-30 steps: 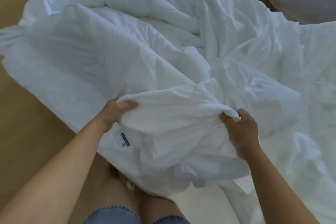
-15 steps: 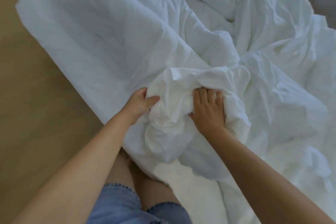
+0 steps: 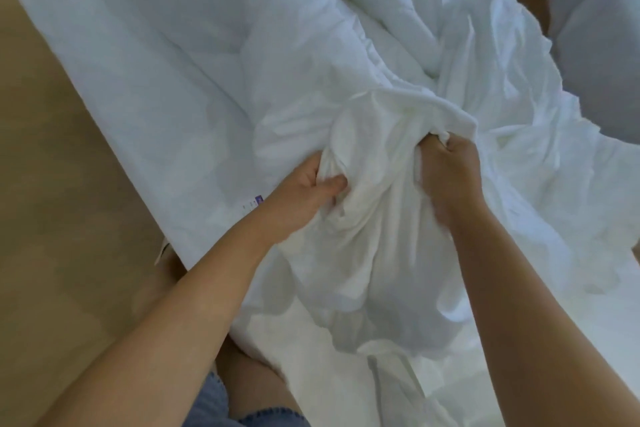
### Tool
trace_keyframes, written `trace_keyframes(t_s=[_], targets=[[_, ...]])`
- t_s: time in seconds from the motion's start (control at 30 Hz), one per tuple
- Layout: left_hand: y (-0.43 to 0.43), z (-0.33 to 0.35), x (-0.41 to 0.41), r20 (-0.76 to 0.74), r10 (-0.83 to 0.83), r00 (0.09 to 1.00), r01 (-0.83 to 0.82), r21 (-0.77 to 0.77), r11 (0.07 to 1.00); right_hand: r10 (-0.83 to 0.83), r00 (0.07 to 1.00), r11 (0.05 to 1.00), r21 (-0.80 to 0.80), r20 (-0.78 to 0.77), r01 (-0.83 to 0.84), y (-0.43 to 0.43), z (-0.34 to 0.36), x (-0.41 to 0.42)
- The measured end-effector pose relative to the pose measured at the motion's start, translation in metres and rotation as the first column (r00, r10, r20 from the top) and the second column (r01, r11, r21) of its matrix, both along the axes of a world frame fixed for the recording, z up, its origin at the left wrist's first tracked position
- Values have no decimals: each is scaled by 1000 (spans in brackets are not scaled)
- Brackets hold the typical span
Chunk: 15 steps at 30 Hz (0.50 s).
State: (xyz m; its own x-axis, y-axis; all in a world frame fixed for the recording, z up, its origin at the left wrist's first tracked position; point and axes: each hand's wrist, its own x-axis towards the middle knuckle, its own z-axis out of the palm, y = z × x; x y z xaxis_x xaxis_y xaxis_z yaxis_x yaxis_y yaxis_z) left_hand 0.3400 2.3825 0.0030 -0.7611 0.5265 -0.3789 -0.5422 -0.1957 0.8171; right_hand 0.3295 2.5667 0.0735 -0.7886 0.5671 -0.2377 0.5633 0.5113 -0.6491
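Grip looked iffy: left hand and right hand both clenched bunched cover beside the label. Loose folds could've slipped.

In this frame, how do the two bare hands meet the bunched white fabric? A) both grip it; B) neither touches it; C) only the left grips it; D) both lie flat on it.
A: the left hand and the right hand each curl fingers into the bunched white fabric.
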Motion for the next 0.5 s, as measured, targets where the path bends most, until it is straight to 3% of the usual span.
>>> trace_keyframes(t_s=[0.1, 0.2, 0.27, 0.37, 0.5], targets=[[9, 5, -3, -85, -62, 994, 51, -124, 991, 9, 999, 1000, 29, -44, -8, -2, 8, -8], [-6, 22, -19, -14, -108, 994, 106, -72, 992, 0, 994, 987, 159, -110, 18, 18, 25, -24], [-37, 33, -45, 55, -36, 998, 39, -54, 998, -18, 990, 966, 252, -142, 54, 41, 35, -28], [-85, 46, -92, -64, 4, 998, -21, -271, 962, -46, 991, 951, 300, -123, 81, 62, 31, -17], [-82, 36, -125, -1, 166, 986, -156, -352, 923, -83, 994, 951, 291, -78, 102, 51, -6, 7]])
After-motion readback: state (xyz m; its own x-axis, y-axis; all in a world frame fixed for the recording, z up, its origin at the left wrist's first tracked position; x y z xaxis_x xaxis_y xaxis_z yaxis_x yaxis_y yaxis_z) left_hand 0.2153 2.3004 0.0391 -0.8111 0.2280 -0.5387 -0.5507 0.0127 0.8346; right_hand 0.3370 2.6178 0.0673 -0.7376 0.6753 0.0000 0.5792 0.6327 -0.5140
